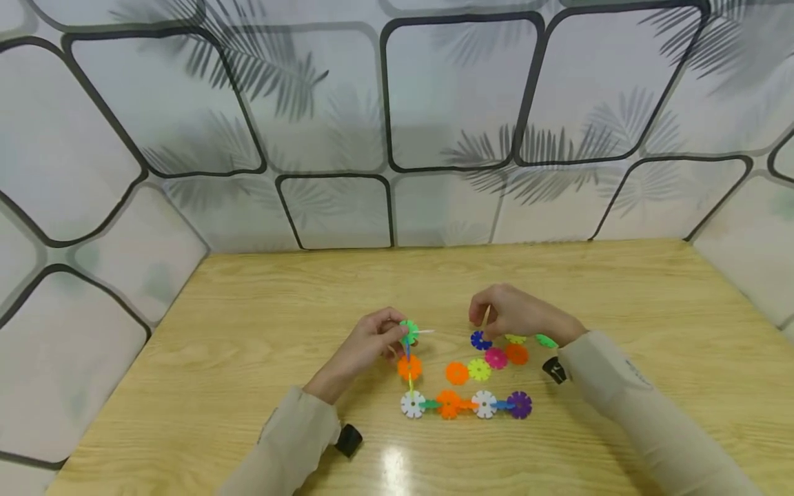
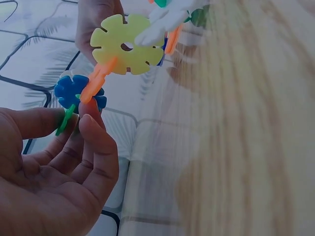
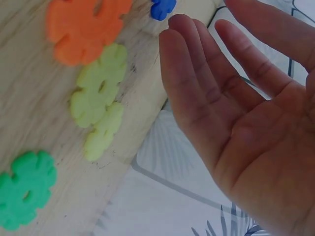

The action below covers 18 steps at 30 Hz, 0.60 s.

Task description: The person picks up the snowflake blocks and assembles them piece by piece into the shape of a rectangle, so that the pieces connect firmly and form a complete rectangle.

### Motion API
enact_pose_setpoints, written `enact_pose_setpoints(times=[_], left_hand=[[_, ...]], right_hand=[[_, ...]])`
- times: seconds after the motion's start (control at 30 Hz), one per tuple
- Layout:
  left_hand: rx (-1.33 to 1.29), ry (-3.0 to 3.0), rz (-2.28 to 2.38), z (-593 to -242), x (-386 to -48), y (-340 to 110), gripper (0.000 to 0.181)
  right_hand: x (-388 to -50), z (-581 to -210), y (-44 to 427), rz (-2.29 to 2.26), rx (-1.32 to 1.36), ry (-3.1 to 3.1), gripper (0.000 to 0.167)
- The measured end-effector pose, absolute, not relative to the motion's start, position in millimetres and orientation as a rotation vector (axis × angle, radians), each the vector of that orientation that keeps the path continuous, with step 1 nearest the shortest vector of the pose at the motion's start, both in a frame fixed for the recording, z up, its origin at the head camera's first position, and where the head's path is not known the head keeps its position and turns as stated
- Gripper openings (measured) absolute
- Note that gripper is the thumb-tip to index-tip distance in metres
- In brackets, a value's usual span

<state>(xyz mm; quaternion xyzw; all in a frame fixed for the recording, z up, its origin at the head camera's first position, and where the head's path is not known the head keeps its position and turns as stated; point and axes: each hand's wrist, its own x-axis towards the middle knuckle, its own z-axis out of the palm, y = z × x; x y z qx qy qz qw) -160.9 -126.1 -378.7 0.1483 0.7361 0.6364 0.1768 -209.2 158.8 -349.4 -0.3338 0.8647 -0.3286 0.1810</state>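
Note:
My left hand (image 1: 375, 337) pinches a green notched disc (image 1: 409, 332) between thumb and fingers; the left wrist view shows it edge-on. A blue disc (image 2: 71, 91) joins below the green one, then an orange disc (image 1: 409, 368) and a yellow one seen edge-on. This chain meets a row on the table: a white disc (image 1: 412, 404), an orange disc (image 1: 449, 404), another white disc (image 1: 484, 404) and a purple disc (image 1: 520, 405). My right hand (image 1: 515, 313) is over a loose dark blue disc (image 1: 477, 339), its fingers loosely bent in the right wrist view, nothing visibly gripped.
Loose discs lie between the row and my right hand: orange (image 1: 457, 373), yellow (image 1: 480, 369), pink (image 1: 496, 358) and another orange (image 1: 517, 354). A green disc (image 1: 546, 340) is partly under the right wrist. A patterned wall (image 1: 446, 207) borders the wooden table (image 1: 279, 296).

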Motion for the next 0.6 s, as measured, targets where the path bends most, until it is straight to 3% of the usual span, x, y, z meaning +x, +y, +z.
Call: enact_pose_setpoints(times=[0.6], left_hand=[[0.479,2.09,1.76,-379.7,-161.1,-125.2,0.017]], right_hand=[[-209.5,-358.1,158.3,-0.925,-0.804,2.416,0.023]])
